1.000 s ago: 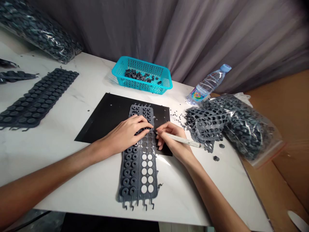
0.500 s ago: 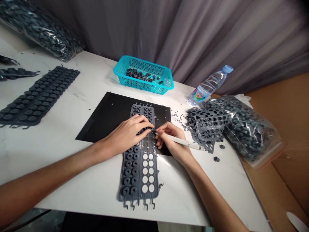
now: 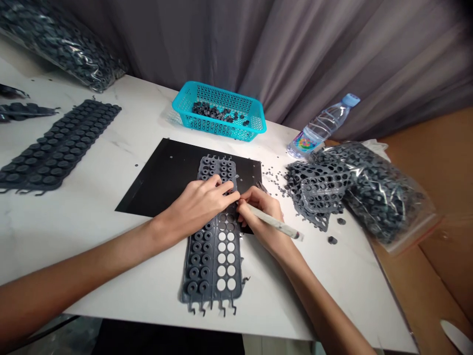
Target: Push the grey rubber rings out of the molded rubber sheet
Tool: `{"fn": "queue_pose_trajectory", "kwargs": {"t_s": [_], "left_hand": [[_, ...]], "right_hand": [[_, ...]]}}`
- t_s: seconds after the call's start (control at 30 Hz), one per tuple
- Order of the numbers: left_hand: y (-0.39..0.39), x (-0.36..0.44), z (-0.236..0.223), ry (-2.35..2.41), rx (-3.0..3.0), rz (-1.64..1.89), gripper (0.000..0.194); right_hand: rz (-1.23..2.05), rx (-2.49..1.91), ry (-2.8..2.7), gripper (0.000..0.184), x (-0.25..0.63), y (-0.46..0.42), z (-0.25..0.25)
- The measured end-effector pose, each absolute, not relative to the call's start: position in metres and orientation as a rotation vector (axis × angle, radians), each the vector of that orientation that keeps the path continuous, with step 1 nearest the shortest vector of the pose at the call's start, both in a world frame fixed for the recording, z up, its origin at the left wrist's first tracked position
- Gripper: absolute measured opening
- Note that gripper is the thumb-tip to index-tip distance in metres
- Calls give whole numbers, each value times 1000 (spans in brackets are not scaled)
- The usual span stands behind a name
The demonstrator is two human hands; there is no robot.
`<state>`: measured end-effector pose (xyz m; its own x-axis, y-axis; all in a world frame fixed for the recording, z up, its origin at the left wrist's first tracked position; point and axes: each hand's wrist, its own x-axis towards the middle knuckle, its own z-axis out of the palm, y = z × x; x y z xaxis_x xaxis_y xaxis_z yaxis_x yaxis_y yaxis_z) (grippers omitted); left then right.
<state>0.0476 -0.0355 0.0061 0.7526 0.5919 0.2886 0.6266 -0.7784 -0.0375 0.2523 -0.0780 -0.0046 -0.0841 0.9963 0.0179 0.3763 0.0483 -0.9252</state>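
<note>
A: Background and bench?
B: Grey curtain (image 3: 203, 44) behind a white marble-patterned table (image 3: 140, 296); at right, a clear zip bag (image 3: 410, 212) of dark rubber parts (image 3: 373, 180); black mat (image 3: 148, 182) near the middle
A: Workpiece position?
B: The grey moulded rubber sheet (image 3: 213, 276) lies lengthwise, far half on the mat, near half on the tabletop; ring-shaped parts (image 3: 192, 282) line its near left, open holes its near right; a turquoise basket (image 3: 221, 129) stands beyond
A: Hands?
B: The left hand (image 3: 203, 202) lies across the sheet, thumb and forefinger close to the right fingertips; cannot tell whether they pinch anything. The right hand (image 3: 265, 229) has thumb and fingers clamped on a white pen-shaped tool (image 3: 275, 222), tip hidden
A: Smallest items?
B: Tiny dark discs (image 3: 273, 173), scattered just beside the mat's right edge
</note>
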Motion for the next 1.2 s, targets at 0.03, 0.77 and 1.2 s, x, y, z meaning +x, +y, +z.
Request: {"fn": "queue_pose_trajectory", "kwargs": {"t_s": [0.03,0.77,1.2], "left_hand": [[-37,49,6,-960,-2788,-367,23],[-21,40,-3,-1431,-3120,-962,19],[-23,37,-8,-1316,-3127,-1154,14]], "right_hand": [[991,-1445,-1608,12,252,-79,-4],[1021,-1326,-1326,13,250,-77,-2],[207,-1338,-1884,29,256,-73,-4]]}}
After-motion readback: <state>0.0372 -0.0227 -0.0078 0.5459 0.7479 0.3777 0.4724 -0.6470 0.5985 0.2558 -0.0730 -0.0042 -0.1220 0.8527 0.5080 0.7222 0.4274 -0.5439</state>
